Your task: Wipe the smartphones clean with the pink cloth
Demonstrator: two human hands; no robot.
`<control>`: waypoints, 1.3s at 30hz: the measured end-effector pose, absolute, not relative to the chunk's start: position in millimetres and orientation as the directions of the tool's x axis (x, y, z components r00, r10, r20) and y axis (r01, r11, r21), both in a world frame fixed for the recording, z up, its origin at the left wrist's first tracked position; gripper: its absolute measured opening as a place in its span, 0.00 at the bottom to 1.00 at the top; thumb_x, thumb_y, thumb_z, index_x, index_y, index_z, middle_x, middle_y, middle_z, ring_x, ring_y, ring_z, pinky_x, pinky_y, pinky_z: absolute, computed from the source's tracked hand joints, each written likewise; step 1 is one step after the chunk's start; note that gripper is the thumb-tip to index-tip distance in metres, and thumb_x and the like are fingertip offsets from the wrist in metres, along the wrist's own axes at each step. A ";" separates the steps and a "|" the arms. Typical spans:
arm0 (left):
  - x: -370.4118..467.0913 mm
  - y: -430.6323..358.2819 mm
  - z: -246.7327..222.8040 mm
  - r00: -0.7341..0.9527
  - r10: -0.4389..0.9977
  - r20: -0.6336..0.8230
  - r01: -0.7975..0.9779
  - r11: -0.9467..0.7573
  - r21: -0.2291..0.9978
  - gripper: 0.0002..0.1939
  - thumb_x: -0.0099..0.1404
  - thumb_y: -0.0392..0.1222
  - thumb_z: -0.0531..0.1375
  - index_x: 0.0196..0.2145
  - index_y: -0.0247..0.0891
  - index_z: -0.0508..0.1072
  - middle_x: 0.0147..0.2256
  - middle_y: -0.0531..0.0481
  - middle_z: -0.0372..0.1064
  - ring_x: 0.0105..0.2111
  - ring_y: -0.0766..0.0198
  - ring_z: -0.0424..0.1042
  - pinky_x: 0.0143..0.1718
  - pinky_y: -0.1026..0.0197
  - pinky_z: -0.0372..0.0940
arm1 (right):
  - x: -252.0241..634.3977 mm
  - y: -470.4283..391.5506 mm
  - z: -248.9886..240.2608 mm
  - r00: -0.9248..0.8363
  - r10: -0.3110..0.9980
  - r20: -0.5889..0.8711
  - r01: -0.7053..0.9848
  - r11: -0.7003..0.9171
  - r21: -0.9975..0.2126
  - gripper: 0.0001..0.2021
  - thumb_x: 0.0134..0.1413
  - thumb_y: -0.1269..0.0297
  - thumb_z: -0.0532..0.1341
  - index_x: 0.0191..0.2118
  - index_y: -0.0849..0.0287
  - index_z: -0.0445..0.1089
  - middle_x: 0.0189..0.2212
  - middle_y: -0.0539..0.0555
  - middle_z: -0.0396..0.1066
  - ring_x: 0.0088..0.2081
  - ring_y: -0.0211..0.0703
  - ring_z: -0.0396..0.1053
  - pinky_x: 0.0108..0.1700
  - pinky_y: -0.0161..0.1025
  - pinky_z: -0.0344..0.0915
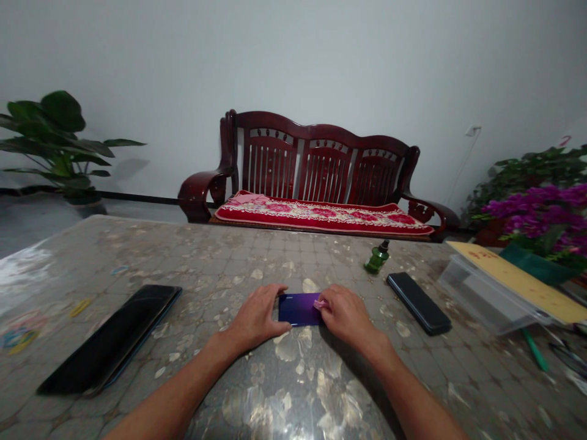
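A blue-and-purple smartphone (298, 310) lies flat on the patterned table, its glossy side up. My left hand (260, 313) grips its left end, with the thumb on the near edge and the fingers at the far edge. Pinched in the fingers of my right hand (346, 315) is a small pink cloth (320, 304), pressed against the phone's right part. The right end of the phone is hidden under that hand.
On the left lie a black tablet (117, 336) and several coloured bands (22, 333). A green bottle (377, 258), a dark case (418, 304) and a clear plastic box (481, 299) stand to the right. Beyond the table (211, 256) is a wooden bench (321, 159).
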State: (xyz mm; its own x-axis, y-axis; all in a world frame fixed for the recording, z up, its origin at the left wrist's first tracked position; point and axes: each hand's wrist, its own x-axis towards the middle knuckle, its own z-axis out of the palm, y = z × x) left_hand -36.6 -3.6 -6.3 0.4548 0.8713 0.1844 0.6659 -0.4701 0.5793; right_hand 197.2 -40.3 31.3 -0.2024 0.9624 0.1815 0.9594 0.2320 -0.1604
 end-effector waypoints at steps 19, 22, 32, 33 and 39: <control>-33.5 -2.0 -10.6 0.416 0.893 0.172 0.669 -0.429 0.607 0.37 0.48 0.42 0.71 0.56 0.37 0.67 0.51 0.41 0.73 0.52 0.45 0.71 0.54 0.46 0.64 | 184.6 -32.2 7.5 -0.144 0.901 0.410 0.932 0.263 -0.250 0.05 0.64 0.65 0.62 0.37 0.55 0.75 0.35 0.53 0.74 0.41 0.47 0.67 0.44 0.41 0.58; -32.6 -3.0 -8.0 0.416 0.894 0.167 0.670 -0.425 0.608 0.38 0.48 0.41 0.71 0.56 0.37 0.66 0.51 0.41 0.73 0.52 0.45 0.71 0.54 0.45 0.64 | 185.4 -33.6 8.5 -0.160 0.907 0.390 0.927 0.274 -0.257 0.05 0.63 0.65 0.62 0.36 0.54 0.76 0.35 0.53 0.73 0.41 0.47 0.67 0.44 0.41 0.58; -32.5 -2.9 -8.5 0.416 0.891 0.184 0.677 -0.438 0.591 0.38 0.48 0.42 0.71 0.57 0.38 0.67 0.51 0.41 0.73 0.52 0.45 0.72 0.55 0.46 0.64 | 189.8 -44.6 6.8 -0.199 0.860 0.469 0.829 0.403 -0.387 0.15 0.54 0.76 0.59 0.45 0.54 0.73 0.42 0.53 0.73 0.46 0.46 0.68 0.49 0.42 0.60; -32.4 -2.9 -8.7 0.414 0.892 0.183 0.678 -0.436 0.591 0.38 0.48 0.42 0.71 0.57 0.38 0.67 0.51 0.41 0.73 0.52 0.45 0.72 0.55 0.46 0.64 | 190.4 -45.7 6.8 -0.185 0.856 0.482 0.827 0.401 -0.395 0.16 0.53 0.76 0.59 0.46 0.54 0.73 0.43 0.53 0.73 0.46 0.46 0.68 0.50 0.42 0.60; -32.4 -3.0 -8.5 0.407 0.893 0.193 0.670 -0.435 0.602 0.37 0.48 0.42 0.71 0.56 0.39 0.68 0.51 0.41 0.73 0.51 0.45 0.72 0.55 0.45 0.64 | 187.6 -47.0 6.4 -0.138 0.824 0.550 0.824 0.404 -0.399 0.15 0.54 0.71 0.61 0.49 0.57 0.72 0.45 0.57 0.72 0.47 0.48 0.68 0.52 0.44 0.63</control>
